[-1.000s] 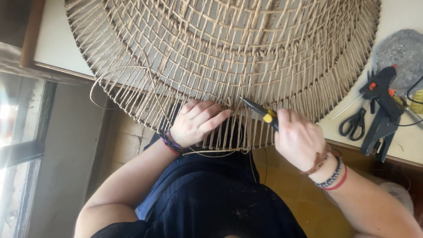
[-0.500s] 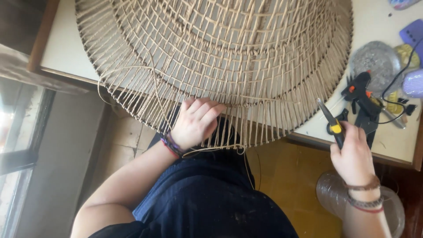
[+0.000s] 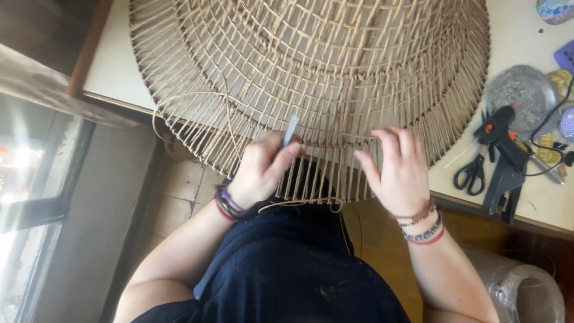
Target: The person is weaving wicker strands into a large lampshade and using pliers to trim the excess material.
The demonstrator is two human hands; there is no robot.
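A large round woven cane frame (image 3: pixel 311 66) lies on a pale table (image 3: pixel 119 66), its loose spokes overhanging the near edge above the person's lap. The left hand (image 3: pixel 260 167) pinches a small flat grey tool (image 3: pixel 290 130) between closed fingers at the spokes, while the right hand (image 3: pixel 397 164) rests beside it with fingers spread over the weave. To the right on the table lie black scissors (image 3: pixel 472 174), a black glue gun (image 3: pixel 505 161) and a grey dish (image 3: pixel 521 93).

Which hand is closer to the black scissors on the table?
Right. The right hand rests on the woven frame's near edge, just left of the scissors; the left hand, holding a small grey tool, is farther left.
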